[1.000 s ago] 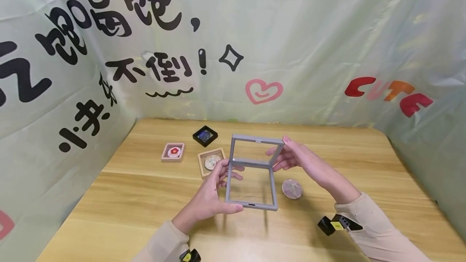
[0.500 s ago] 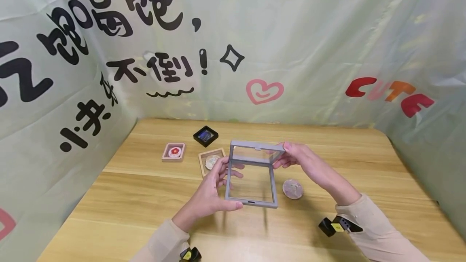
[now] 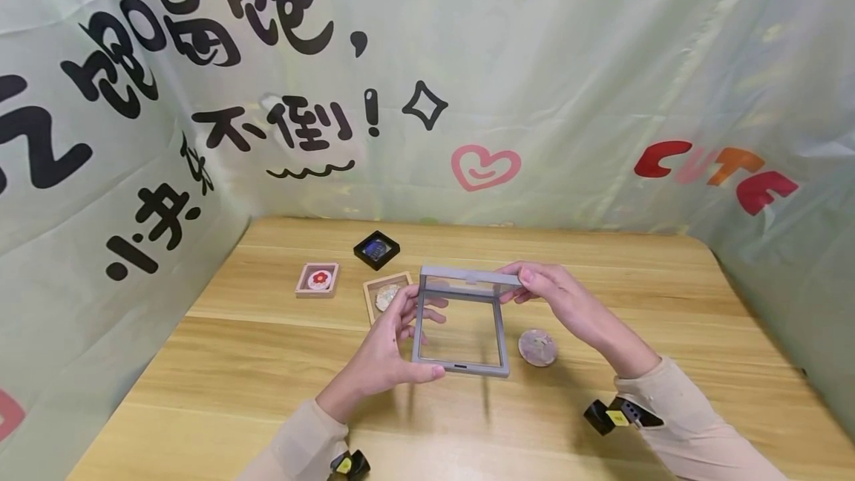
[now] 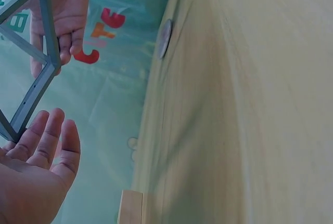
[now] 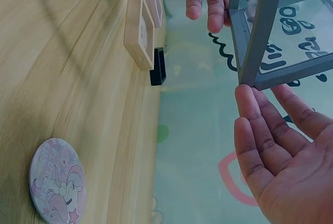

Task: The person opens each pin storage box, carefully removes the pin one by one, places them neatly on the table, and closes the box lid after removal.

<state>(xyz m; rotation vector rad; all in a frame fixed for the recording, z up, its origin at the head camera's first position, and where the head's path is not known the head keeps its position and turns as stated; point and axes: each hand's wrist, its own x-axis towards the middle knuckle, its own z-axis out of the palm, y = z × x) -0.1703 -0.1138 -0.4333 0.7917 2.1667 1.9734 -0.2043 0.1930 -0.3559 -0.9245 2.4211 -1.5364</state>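
Observation:
A grey hinged display frame (image 3: 477,370) with clear film panes is held above the table, its lid tilted partway over the base. My left hand (image 3: 377,362) grips the base's left side, thumb along the front edge and fingers behind. With its thumb and fingers my right hand (image 3: 564,301) holds the lid's right corner. In the right wrist view, the fingertips (image 5: 244,96) touch the frame near its hinge corner. On the table below and right of the frame lies a round pinkish-purple badge (image 3: 537,348) with a cartoon unicorn-like picture.
Behind my left hand, a light wooden box frame (image 3: 369,301) holds a round pale badge. Farther left is a pink box frame (image 3: 317,292) with a red-flower badge. A black frame (image 3: 377,250) with a blue piece lies behind them. Printed cloth (image 3: 568,80) encloses the table's back and sides.
My right hand has brought the lid down toward the base, so the opening between them is narrower. My left hand stays almost in place. The badge has not moved.

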